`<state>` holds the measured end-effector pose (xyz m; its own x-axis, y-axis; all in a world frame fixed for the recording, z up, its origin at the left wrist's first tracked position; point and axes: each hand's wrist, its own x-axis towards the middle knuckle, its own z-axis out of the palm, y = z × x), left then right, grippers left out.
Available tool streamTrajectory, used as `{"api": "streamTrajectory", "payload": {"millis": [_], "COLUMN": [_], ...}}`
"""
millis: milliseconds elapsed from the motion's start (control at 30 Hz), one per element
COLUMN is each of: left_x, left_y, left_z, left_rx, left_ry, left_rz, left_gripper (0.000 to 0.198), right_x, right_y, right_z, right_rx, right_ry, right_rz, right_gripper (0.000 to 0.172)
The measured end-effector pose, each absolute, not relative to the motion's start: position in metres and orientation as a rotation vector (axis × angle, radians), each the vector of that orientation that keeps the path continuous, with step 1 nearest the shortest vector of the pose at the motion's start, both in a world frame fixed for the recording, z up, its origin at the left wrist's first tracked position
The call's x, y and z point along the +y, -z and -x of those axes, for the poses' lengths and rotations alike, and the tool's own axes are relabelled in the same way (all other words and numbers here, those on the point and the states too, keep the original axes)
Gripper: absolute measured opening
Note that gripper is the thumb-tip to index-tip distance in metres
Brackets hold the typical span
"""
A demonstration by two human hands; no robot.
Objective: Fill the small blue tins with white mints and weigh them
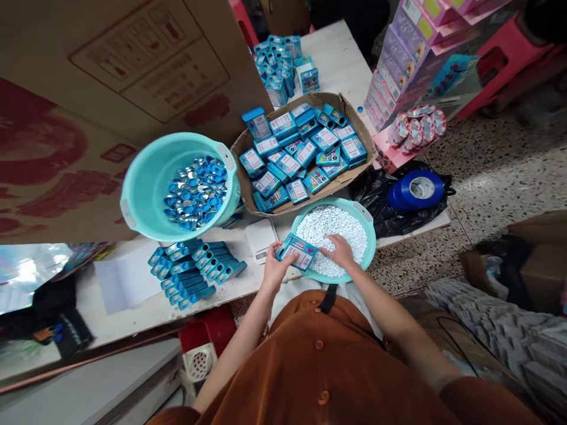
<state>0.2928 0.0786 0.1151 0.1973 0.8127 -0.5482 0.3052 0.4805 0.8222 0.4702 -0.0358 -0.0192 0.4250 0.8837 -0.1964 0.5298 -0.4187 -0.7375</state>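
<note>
A small blue box with a white label [301,252] is held in my left hand [278,265], thumb across its near face and fingers around its left end. It is tilted over the left rim of a turquoise basin [371,227]. Small white pellets [330,221] fill that basin. My right hand [341,251] reaches over the pellets from the right, its thumb and fingers apart and close to the box's right end. Whether any pellets lie under its fingers is hidden. A white scale [260,236] sits left of the basin, partly behind my left hand.
A larger turquoise tub [146,171] contains blue and silver caps [199,192]. Behind is a cardboard tray [370,139] of blue boxes. Open-ended blue boxes [195,271] lie in rows at left. Blue tape [416,189] rests on black plastic at right. A big carton [110,118] stands back left.
</note>
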Motion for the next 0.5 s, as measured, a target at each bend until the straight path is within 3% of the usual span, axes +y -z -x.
{"api": "streamTrajectory", "payload": {"millis": [133,267,500], "left_x": [0.076,0.073,0.072], "left_y": [-0.117,-0.121,-0.123], "left_z": [-0.301,-0.307,-0.31], "left_rx": [1.214,1.097,0.976], "left_ry": [-0.454,-0.47,-0.454], "left_rz": [-1.618,-1.764,-0.746], "left_gripper": [0.04,0.034,0.035], "right_x": [-0.029,-0.017,-0.009], "right_y": [0.018,0.016,0.011], "right_z": [-0.472,-0.481,-0.488], "right_rx": [-0.978,-0.777,-0.425], "right_ry": [-0.892,-1.117,-1.378], "right_rz": [2.194,2.226,1.977], "right_gripper": [0.041,0.041,0.041]}}
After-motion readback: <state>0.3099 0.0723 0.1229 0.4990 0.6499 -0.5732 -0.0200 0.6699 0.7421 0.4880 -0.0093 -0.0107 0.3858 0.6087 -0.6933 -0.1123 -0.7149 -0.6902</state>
